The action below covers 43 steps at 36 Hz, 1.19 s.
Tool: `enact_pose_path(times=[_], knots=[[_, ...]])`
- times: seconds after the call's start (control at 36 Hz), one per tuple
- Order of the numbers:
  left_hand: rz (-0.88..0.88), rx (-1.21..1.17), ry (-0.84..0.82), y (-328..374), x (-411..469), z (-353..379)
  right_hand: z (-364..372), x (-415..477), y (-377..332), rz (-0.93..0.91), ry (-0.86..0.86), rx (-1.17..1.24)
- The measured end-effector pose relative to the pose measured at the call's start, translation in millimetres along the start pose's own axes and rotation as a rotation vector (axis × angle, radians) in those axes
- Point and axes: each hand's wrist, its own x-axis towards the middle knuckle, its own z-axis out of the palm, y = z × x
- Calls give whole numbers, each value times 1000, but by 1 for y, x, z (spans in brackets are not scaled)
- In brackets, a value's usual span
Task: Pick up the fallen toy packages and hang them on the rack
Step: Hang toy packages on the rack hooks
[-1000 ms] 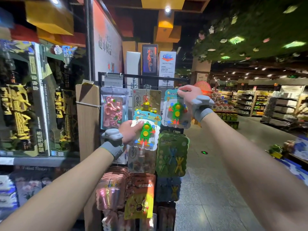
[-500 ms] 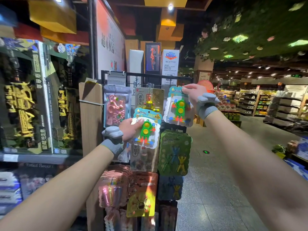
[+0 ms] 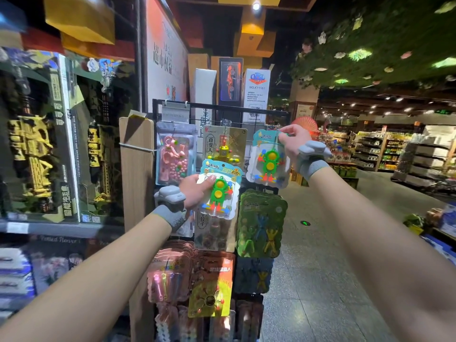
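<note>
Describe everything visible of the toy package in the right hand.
The toy package is a flat blister card with a scalloped pale edge and teal header. Under clear plastic sits a green figure with two yellow discs and blue and orange limbs. It is held roughly upright before the rack, at its top right. The right hand pinches its upper right corner; whether a hook carries it cannot be told.

A glossy grey speckled tile floor [image 3: 320,280] runs toward brightly lit, stocked grocery shelves [image 3: 394,149], under a dark green leafy ceiling canopy dotted with pale flowers [image 3: 382,45], boxy yellow-orange ceiling blocks [image 3: 251,33] and one round white spotlight [image 3: 256,6].
</note>
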Motion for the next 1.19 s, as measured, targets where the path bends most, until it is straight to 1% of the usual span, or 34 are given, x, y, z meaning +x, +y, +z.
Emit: enact_pose_path(times=[0.14, 0.31, 0.5, 0.67, 0.78, 0.89, 1.0, 1.06, 1.11, 1.19], knots=[[3, -5, -13, 0, 1, -1, -1, 6, -1, 9, 16, -133], [5, -52, -29, -1, 0, -3, 2, 7, -5, 50, 56, -191], [8, -54, -34, 5, -3, -4, -1, 7, -1, 44, 72, -144], [-15, -108, -33, 16, -2, 2, -1, 1, 0, 37, 92, -182], [-4, -250, -45, 23, -3, 11, -5, -6, 3, 56, 110, -211], [26, -363, -90, 33, -2, 18, -13, -12, 8, 81, 70, -238], [72, -455, -128, 51, -7, 25, -17, -15, 12, 80, 125, -269], [60, -521, -140, 58, -8, 30, -18, -18, 9, 77, 142, -275], [64, -549, -154, 64, -6, 34, -21, -22, 6, 57, 128, -272], [86, -598, -165, 73, -3, 39, -23, -28, 2, 6, 62, -272]])
